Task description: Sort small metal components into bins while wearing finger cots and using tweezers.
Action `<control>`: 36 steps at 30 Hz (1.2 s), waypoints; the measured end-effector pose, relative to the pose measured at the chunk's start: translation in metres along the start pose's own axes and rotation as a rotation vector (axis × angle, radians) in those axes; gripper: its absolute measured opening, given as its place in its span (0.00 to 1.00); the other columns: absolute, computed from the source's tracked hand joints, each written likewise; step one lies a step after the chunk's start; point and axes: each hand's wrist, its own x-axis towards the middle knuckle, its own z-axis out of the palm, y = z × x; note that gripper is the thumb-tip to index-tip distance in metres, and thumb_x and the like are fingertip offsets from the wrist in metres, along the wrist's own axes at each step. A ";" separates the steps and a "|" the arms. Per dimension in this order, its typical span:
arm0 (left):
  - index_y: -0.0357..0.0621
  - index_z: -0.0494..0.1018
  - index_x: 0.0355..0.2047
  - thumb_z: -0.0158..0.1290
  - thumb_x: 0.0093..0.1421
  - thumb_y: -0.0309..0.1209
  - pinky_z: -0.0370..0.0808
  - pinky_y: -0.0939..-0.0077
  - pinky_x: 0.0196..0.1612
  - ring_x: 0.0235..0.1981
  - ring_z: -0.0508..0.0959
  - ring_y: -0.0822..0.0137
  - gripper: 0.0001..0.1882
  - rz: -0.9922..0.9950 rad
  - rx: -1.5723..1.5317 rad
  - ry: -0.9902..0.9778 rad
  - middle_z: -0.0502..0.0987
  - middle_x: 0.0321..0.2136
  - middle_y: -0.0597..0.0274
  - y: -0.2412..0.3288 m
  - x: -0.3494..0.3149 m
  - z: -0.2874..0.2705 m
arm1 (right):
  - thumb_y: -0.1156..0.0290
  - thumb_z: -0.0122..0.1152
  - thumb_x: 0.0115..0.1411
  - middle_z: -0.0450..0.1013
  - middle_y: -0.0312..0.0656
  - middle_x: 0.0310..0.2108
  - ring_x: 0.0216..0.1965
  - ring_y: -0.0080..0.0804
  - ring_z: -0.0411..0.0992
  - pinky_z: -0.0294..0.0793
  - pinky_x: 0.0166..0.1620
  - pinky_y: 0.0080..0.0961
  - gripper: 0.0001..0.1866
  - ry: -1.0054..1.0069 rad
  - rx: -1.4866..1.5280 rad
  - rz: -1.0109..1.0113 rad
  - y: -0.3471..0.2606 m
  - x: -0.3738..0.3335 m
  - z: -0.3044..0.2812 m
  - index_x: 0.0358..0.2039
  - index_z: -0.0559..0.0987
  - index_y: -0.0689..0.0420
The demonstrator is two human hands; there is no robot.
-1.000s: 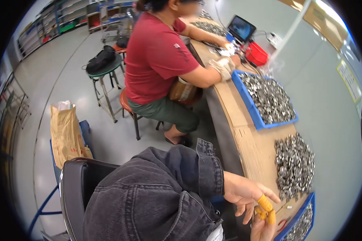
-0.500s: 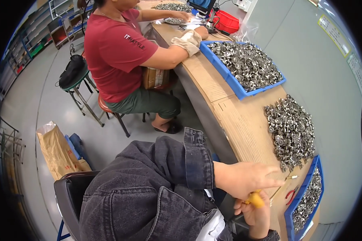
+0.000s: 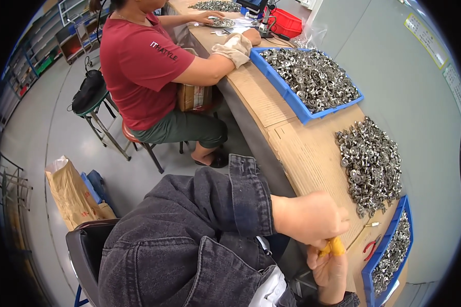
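My left hand [image 3: 312, 217], coming from a dark denim cuff, is closed with its fingers bent down over a crumpled yellow piece [image 3: 335, 247]. Just below it, my right hand [image 3: 330, 273] is turned up with its thumb and fingers bent in around the same piece. The yellow stuff sits at the right fingertips; whether it is worn on them or merely held is partly hidden by the left hand. Both hands are at the table's [image 3: 307, 163] near edge, beside a thin pen-like tool [image 3: 372, 224] and red-handled pliers [image 3: 369, 247].
A heap of small metal parts [image 3: 371, 166] lies beyond my hands. Blue trays of such parts stand at the right [image 3: 392, 256] and farther along [image 3: 312, 82]. A co-worker in a red shirt [image 3: 138, 61] sits at the far left, near a red bin [image 3: 286, 23].
My left hand's fingers were stretched out and have closed down onto the yellow piece. My right hand has shifted slightly. The co-worker's far hand has moved left to a small dish of parts.
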 end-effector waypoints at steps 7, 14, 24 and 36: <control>0.42 0.70 0.30 0.58 0.48 0.37 0.71 0.70 0.21 0.19 0.73 0.61 0.14 -0.078 0.044 -0.234 0.71 0.25 0.61 -0.007 0.000 -0.023 | 0.76 0.49 0.64 0.75 0.55 0.28 0.14 0.29 0.69 0.65 0.11 0.17 0.12 -0.017 -0.143 -0.049 -0.017 -0.007 -0.014 0.45 0.73 0.68; 0.41 0.75 0.29 0.55 0.53 0.38 0.73 0.68 0.25 0.23 0.75 0.59 0.12 -0.158 -0.244 -0.112 0.74 0.26 0.58 -0.006 -0.009 -0.016 | 0.78 0.44 0.64 0.72 0.51 0.25 0.13 0.31 0.67 0.63 0.12 0.18 0.13 0.299 0.162 -0.073 -0.013 -0.006 -0.008 0.47 0.72 0.65; 0.36 0.78 0.36 0.50 0.63 0.35 0.76 0.73 0.35 0.30 0.78 0.61 0.13 -0.444 -0.924 -0.168 0.79 0.33 0.54 -0.001 -0.004 0.006 | 0.76 0.43 0.64 0.71 0.48 0.30 0.15 0.25 0.62 0.55 0.12 0.13 0.12 -0.005 0.054 -0.018 -0.006 -0.001 -0.013 0.46 0.69 0.63; 0.35 0.80 0.35 0.59 0.57 0.30 0.75 0.86 0.29 0.25 0.76 0.74 0.10 -0.623 -1.297 -0.359 0.81 0.28 0.60 0.007 -0.010 0.005 | 0.73 0.45 0.66 0.63 0.38 0.17 0.10 0.15 0.49 0.41 0.12 0.13 0.10 -0.148 -0.518 -0.060 0.000 -0.016 -0.007 0.46 0.68 0.63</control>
